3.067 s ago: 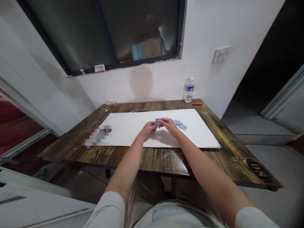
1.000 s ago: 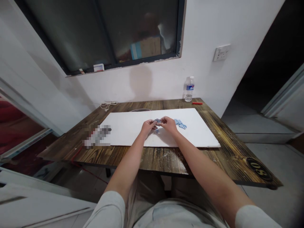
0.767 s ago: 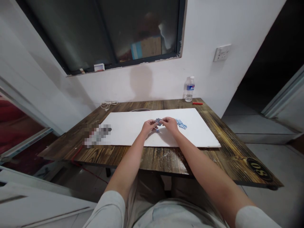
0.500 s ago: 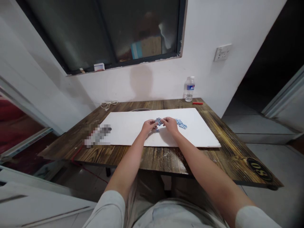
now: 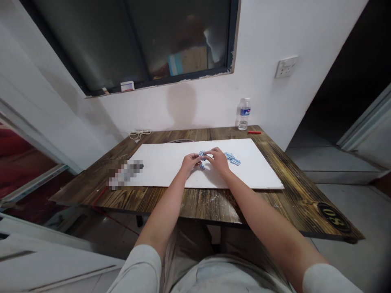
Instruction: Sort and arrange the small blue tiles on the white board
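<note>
My left hand (image 5: pixel 191 162) and my right hand (image 5: pixel 218 159) are close together over a white board (image 5: pixel 165 171), with their fingertips meeting at a small blue-and-silver strip (image 5: pixel 201 154). Another such piece (image 5: pixel 202 167) lies on the board just below them. To the right of my right hand sits a loose cluster of blue-patterned pieces (image 5: pixel 232 159). Their exact kind is too small to tell.
The board rests on a dark-grained wooden table (image 5: pixel 198 201). A pixelated object (image 5: pixel 126 175) lies at its left end. Along the wall stand a water bottle (image 5: pixel 243 114), a red stick (image 5: pixel 254 132) and a coiled white cable (image 5: pixel 139 133).
A small piece now lies on the board below my hands, unlike in the earliest frame. My right hand has shifted slightly toward my left hand, and the blue cluster has grown.
</note>
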A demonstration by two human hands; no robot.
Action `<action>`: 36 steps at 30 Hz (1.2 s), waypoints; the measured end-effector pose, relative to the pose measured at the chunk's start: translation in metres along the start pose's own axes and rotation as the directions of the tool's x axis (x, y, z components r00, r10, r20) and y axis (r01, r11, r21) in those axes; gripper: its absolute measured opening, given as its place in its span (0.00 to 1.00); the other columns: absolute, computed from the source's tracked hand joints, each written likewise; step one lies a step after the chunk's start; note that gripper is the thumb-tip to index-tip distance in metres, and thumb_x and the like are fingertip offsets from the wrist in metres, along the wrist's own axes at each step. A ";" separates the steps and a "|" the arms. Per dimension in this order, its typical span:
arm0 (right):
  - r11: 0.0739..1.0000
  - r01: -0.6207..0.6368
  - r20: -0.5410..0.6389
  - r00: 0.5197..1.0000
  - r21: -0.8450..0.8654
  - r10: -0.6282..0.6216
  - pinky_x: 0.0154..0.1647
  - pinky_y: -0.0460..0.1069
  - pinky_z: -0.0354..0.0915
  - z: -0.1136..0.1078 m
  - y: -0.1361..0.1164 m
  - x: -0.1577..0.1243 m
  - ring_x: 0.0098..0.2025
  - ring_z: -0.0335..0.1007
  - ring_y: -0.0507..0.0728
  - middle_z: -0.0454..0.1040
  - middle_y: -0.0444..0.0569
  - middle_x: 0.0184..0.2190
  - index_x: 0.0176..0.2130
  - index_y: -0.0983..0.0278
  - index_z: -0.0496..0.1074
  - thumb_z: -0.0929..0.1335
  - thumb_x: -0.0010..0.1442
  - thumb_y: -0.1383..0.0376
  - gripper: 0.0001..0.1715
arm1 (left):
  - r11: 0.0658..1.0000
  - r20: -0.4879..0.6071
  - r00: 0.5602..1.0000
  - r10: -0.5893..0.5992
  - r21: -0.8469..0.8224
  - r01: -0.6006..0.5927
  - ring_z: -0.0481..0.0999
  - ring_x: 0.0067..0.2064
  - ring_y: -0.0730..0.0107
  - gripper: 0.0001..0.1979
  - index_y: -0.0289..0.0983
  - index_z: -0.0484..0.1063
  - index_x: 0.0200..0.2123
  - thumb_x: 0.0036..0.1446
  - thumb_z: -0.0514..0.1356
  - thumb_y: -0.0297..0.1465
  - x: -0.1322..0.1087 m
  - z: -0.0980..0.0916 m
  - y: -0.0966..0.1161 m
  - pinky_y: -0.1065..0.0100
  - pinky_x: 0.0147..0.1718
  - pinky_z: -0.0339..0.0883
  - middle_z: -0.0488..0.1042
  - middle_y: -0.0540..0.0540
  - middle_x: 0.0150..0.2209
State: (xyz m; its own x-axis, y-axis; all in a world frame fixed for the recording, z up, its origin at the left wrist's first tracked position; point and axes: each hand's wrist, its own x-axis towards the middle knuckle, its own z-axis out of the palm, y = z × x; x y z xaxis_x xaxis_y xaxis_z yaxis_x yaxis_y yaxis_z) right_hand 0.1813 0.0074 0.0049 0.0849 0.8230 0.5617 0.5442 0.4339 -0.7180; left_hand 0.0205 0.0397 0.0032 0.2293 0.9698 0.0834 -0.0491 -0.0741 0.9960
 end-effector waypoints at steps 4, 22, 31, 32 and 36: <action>1.000 -0.021 0.023 1.000 -0.016 0.021 0.35 0.49 0.61 0.001 0.002 0.001 0.29 0.64 0.52 0.72 0.48 0.35 0.35 0.62 0.77 0.70 0.56 0.59 0.10 | 0.999 0.027 1.000 0.011 0.038 -0.012 0.71 0.26 0.74 0.22 0.32 0.76 0.30 0.36 0.73 0.42 -0.001 -0.001 -0.001 0.70 0.28 0.68 0.76 0.45 0.25; 0.952 -0.301 0.193 0.939 0.054 0.286 0.33 0.47 0.60 0.002 -0.001 0.006 0.31 0.69 0.55 0.76 0.46 0.26 0.26 0.63 0.76 0.67 0.54 0.55 0.16 | 0.992 -0.237 0.971 0.013 -0.118 -0.042 0.75 0.26 0.74 0.17 0.33 0.74 0.30 0.39 0.71 0.37 0.006 -0.006 -0.002 0.69 0.31 0.71 0.75 0.48 0.25; 0.970 -0.130 0.041 0.989 -0.205 0.141 0.43 0.52 0.60 0.003 0.006 0.001 0.38 0.67 0.58 0.75 0.53 0.33 0.32 0.63 0.78 0.67 0.59 0.55 0.16 | 1.000 -0.165 0.986 -0.016 -0.026 0.012 0.75 0.26 0.72 0.20 0.34 0.73 0.30 0.37 0.71 0.41 0.002 -0.004 0.002 0.71 0.26 0.69 0.75 0.47 0.24; 0.983 -0.126 0.012 0.992 -0.136 0.129 0.42 0.52 0.61 0.002 0.007 0.002 0.36 0.67 0.57 0.74 0.52 0.33 0.34 0.63 0.77 0.66 0.59 0.55 0.16 | 1.000 -0.131 0.991 -0.020 -0.008 0.019 0.74 0.26 0.72 0.21 0.34 0.73 0.29 0.36 0.72 0.42 0.001 -0.002 0.003 0.71 0.26 0.68 0.75 0.46 0.24; 0.991 -0.118 -0.036 0.992 0.063 0.120 0.37 0.50 0.62 -0.001 0.007 0.007 0.32 0.66 0.55 0.75 0.49 0.35 0.36 0.62 0.77 0.67 0.56 0.50 0.19 | 0.998 -0.021 0.999 -0.029 0.057 0.030 0.74 0.26 0.71 0.22 0.33 0.73 0.29 0.35 0.72 0.43 -0.005 0.003 0.006 0.71 0.24 0.66 0.75 0.45 0.25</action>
State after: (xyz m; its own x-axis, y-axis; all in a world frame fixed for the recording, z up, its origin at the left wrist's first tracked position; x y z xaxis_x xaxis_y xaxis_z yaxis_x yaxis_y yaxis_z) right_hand 0.1862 0.0161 0.0042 0.1796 0.8554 0.4859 0.4767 0.3563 -0.8036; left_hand 0.0216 0.0335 0.0093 0.2102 0.9762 0.0540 0.0136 -0.0582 0.9982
